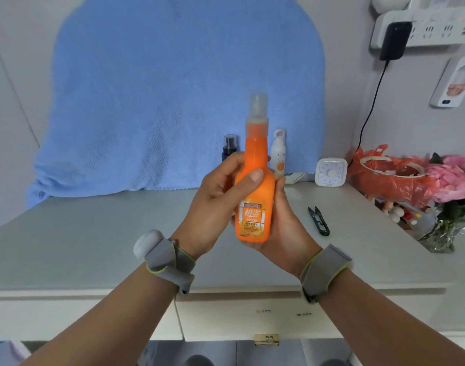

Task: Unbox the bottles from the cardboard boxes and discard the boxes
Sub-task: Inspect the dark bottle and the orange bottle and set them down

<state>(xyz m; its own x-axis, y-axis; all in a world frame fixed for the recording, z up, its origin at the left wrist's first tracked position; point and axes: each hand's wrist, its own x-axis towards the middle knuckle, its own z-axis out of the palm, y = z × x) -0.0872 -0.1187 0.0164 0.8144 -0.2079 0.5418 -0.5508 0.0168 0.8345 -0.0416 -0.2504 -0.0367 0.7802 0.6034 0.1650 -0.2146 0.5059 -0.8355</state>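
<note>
An orange bottle (255, 191) with a clear cap and an orange label stands upright in the air above the middle of the table, held by both hands. My left hand (213, 207) wraps its left side with the thumb across the front. My right hand (284, 223) cups its right side and base. Two other bottles stand at the back of the table: a dark spray bottle (229, 147) and a white bottle (278, 151) with an orange mark. No cardboard box is in view.
A pale table (94, 247) with drawers runs across the view. Black thread snips (318, 220) lie right of my hands. A white timer (331, 171), a bin lined with an orange bag (392, 178) and pink flowers in a glass vase (448, 204) stand at the right. A blue towel (173, 101) hangs behind.
</note>
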